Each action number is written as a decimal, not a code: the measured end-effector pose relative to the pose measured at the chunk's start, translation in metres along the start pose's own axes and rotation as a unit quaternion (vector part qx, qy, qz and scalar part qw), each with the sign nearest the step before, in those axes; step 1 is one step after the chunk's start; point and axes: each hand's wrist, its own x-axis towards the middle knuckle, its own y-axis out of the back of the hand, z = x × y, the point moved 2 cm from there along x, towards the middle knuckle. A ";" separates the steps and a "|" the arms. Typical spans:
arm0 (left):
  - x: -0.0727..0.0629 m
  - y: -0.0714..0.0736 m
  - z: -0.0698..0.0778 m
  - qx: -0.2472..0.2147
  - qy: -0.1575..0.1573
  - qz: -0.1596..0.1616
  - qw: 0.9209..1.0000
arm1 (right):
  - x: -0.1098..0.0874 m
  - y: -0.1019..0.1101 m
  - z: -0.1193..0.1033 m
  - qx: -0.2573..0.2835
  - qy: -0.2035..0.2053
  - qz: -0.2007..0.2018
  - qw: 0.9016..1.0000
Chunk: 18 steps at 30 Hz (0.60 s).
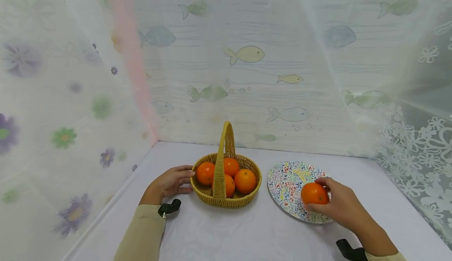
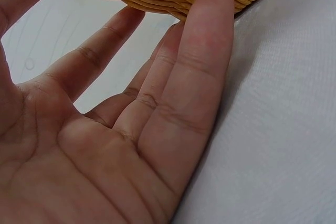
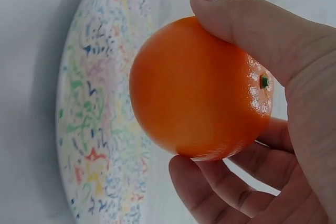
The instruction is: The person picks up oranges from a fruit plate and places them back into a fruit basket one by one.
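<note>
A yellow wicker basket (image 1: 226,203) with a tall arched handle holds several oranges (image 1: 245,181). My left hand (image 1: 176,181) is at its left side. In the left wrist view its fingers (image 2: 207,66) reach out fairly straight, fingertips against the woven wall. Over the right part of a round plate (image 1: 286,186) with a multicoloured squiggle pattern, my right hand (image 1: 340,204) grips a single orange (image 1: 313,194). The right wrist view has the thumb on one side of this orange (image 3: 194,90) and fingers on the other, its small green stem end turned toward the palm.
The basket and plate stand side by side on a white cloth-covered table (image 1: 247,237). Behind the table hangs a pale curtain (image 1: 247,96) printed with fish; a flowered curtain (image 1: 63,167) hangs at the left. White flower lace (image 1: 420,167) borders the right side.
</note>
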 end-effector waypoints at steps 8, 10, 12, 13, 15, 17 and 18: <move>0.001 0.002 -0.001 0.001 0.000 -0.007 1.000 | 0.007 0.003 -0.010 0.002 0.025 0.020 0.999; 0.000 0.002 0.000 0.002 -0.002 -0.009 1.000 | 0.008 0.004 -0.013 0.007 0.031 0.023 0.999; 0.000 0.001 0.000 0.002 -0.002 -0.011 1.000 | 0.010 0.006 -0.015 0.013 0.033 0.024 0.999; -0.001 0.001 0.000 0.004 -0.004 -0.014 1.000 | 0.011 0.008 -0.017 0.016 0.033 0.024 0.999; -0.001 0.001 0.001 0.005 -0.003 -0.016 1.000 | 0.013 0.010 -0.020 0.021 0.033 0.024 0.999; -0.001 0.001 0.000 0.003 -0.001 -0.013 1.000 | 0.015 0.012 -0.023 0.023 0.035 0.025 0.999; -0.001 0.001 0.000 0.004 -0.001 -0.012 1.000 | 0.016 0.013 -0.025 0.023 0.037 0.027 0.999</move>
